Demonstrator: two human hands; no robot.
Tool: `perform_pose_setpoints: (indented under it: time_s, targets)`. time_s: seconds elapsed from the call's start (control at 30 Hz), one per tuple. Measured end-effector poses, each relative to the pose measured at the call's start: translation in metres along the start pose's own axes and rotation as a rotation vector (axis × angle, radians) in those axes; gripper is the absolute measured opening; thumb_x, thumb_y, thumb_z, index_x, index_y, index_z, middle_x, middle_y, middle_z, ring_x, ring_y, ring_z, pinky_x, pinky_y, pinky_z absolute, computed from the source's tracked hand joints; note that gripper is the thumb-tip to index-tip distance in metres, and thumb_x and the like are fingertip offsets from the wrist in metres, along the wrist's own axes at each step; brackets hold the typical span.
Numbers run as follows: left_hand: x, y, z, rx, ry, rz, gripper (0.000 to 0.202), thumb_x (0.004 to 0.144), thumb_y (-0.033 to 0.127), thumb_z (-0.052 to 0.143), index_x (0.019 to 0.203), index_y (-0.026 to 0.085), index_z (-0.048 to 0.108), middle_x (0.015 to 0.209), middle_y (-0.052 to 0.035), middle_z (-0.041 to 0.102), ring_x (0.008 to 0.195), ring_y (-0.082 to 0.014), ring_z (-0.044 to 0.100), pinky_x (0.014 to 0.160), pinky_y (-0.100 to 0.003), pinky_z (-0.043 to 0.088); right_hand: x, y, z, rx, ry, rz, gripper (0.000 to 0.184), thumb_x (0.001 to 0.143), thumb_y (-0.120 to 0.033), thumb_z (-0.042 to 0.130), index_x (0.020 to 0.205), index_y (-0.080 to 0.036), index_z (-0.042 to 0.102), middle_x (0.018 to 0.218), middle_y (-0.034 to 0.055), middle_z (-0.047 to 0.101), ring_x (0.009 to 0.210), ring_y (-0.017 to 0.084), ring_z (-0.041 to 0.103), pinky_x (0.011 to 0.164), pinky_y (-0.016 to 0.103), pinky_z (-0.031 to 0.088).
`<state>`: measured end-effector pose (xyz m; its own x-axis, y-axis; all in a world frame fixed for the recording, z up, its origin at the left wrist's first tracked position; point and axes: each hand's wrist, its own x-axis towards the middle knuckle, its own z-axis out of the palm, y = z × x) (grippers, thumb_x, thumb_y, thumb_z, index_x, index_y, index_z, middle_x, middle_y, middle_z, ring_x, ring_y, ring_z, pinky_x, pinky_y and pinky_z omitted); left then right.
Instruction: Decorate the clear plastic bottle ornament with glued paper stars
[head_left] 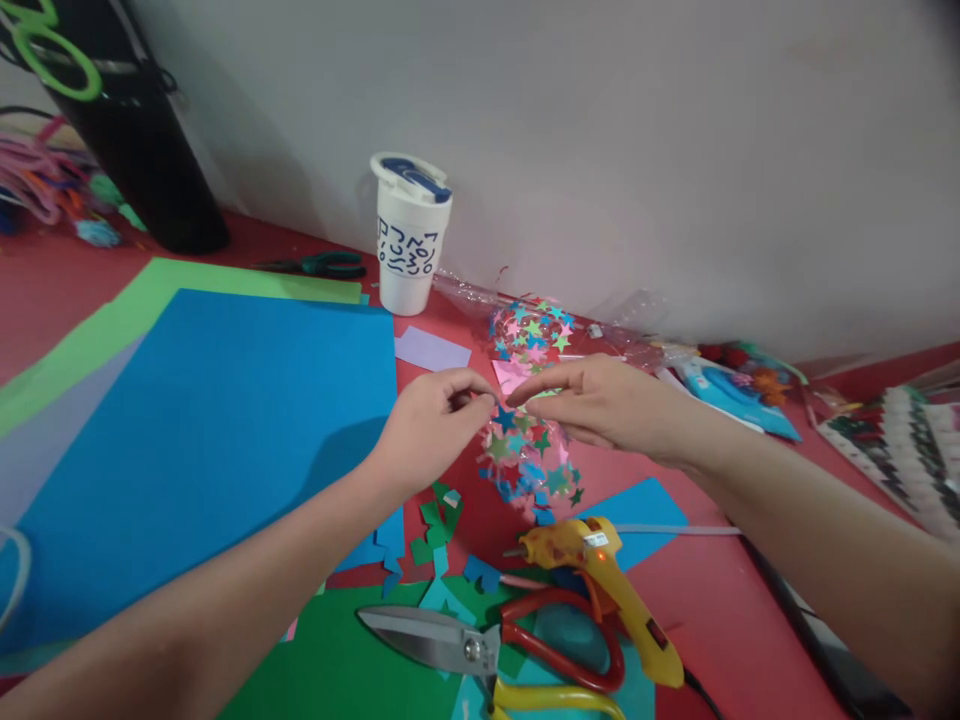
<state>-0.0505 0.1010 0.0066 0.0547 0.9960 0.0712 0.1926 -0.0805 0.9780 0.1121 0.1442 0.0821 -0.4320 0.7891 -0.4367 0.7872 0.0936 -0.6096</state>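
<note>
My left hand [431,425] is closed in a pinch, its thumb and index fingertips together beside a dark blue paper star [505,418]. Whether the pinch holds that star or something tiny, I cannot make out. Opposite it, my right hand [611,405] has its fingers stretched out, the tips close to my left fingertips. Below both hands lies a clear, shiny cluster covered with coloured paper stars [531,468], partly hidden by the right fingers. A second star-covered clear ball [531,328] sits behind them near the wall.
A yellow glue gun [600,565] and large scissors [480,645] lie in front. Blue paper [247,430] spreads at left. A white cup [411,235], pliers [322,264] and a black bottle [150,150] are behind. Green scraps [435,525] litter the red table [742,610].
</note>
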Motion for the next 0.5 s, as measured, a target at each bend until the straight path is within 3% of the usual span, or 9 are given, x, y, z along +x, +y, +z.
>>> perform_pose_setpoints:
  time_s: [0.23,0.5]
  targets:
    - [-0.001,-0.001,-0.003,0.009,0.11,-0.003,0.011,0.076,0.02,0.052,0.081,0.019,0.062,0.055,0.007,0.043,0.051,-0.0094,0.04,0.049,-0.022,0.031,-0.006,0.008,-0.003,0.105,0.075,0.02,0.017,0.08,-0.026,0.054,0.09,-0.019,0.066,0.033,-0.0116,0.033,0.033,0.007,0.026,0.035,0.019,0.017]
    - [0.001,-0.001,-0.005,0.016,0.149,-0.002,0.009,0.078,0.023,0.052,0.078,0.018,0.06,0.061,0.0047,0.052,0.056,-0.01,0.046,0.053,-0.022,0.035,-0.016,0.032,-0.005,0.194,0.091,0.031,0.016,0.081,-0.026,0.049,0.087,-0.018,0.062,0.032,-0.0121,0.031,0.032,0.008,0.026,0.035,0.019,0.018]
